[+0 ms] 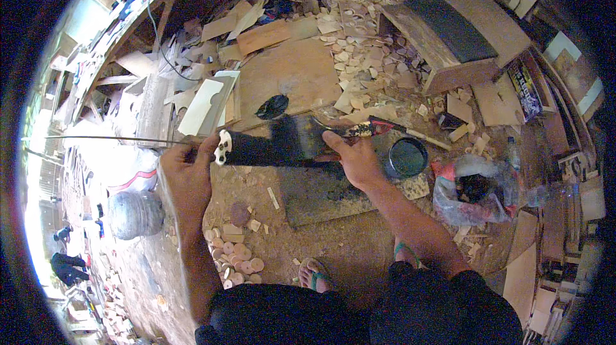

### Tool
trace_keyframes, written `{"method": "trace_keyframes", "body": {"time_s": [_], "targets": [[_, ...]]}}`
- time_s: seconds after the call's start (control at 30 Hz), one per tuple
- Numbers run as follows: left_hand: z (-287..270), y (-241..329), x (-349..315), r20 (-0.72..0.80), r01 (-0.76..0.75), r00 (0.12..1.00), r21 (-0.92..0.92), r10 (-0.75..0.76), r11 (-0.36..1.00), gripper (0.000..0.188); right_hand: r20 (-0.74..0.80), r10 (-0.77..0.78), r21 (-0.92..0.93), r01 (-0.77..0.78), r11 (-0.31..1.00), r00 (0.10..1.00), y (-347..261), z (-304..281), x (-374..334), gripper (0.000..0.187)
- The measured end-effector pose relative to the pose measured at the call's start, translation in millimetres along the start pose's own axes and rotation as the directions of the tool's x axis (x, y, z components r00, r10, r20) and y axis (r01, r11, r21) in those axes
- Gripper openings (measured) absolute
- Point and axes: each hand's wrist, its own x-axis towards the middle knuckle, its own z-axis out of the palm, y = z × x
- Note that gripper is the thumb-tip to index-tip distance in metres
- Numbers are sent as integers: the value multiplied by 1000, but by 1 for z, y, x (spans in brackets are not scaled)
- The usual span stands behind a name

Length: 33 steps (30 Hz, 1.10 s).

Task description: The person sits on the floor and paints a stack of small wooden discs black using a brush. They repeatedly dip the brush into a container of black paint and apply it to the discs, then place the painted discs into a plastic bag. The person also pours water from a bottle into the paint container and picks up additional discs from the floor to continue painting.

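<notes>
My left hand [188, 168] is closed around a thin rod [109, 138] that sticks out far to the left. Beside its fingers is a pale, scalloped end piece [222, 147] with dark holes, at the end of a long black-coated piece [250, 149]. My right hand [356, 160] grips a wide paintbrush [308, 136]; its dark, shiny head lies over the black piece, and a patterned handle passes above the fingers. To the right of that hand stands an open can [407, 157] with dark liquid inside. A round black lid [272, 107] lies beyond the brush.
A black-stained board [327, 197] lies below my hands. Small wooden discs [236, 258] are piled near my feet. A clear plastic bag [475, 201] sits at right, a large plastic jug [135, 215] at left. Wood offcuts [378, 50] cover the floor ahead, beside a wooden box [455, 31].
</notes>
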Motion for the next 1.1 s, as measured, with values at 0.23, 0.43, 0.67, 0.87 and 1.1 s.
{"method": "trace_keyframes", "body": {"time_s": [0.23, 0.43, 0.67, 0.87, 1.1], "targets": [[-2, -16, 5, -139, -1, 990, 65, 10, 998, 32, -350, 6, -571, -219, 791, 937, 123, -65, -4, 26], [2, -18, 6, -172, -13, 985, 104, 31, 994, 31, -158, 97, -788, -184, 588, 983, 71, -19, -2, 46], [1, -9, 13, -164, 37, 986, 180, -7, 983, 32, 180, -60, -48, 70, 996, 982, -31, 72, 2, 30], [-6, -20, 11, -116, 34, 993, 237, -7, 971, 32, -53, 89, -24, -91, 996, 995, 57, 18, 1, 27], [-12, -43, 12, -70, -117, 991, -102, 111, 988, 26, -361, -96, -673, -188, 715, 928, 153, -70, -14, 22]]}}
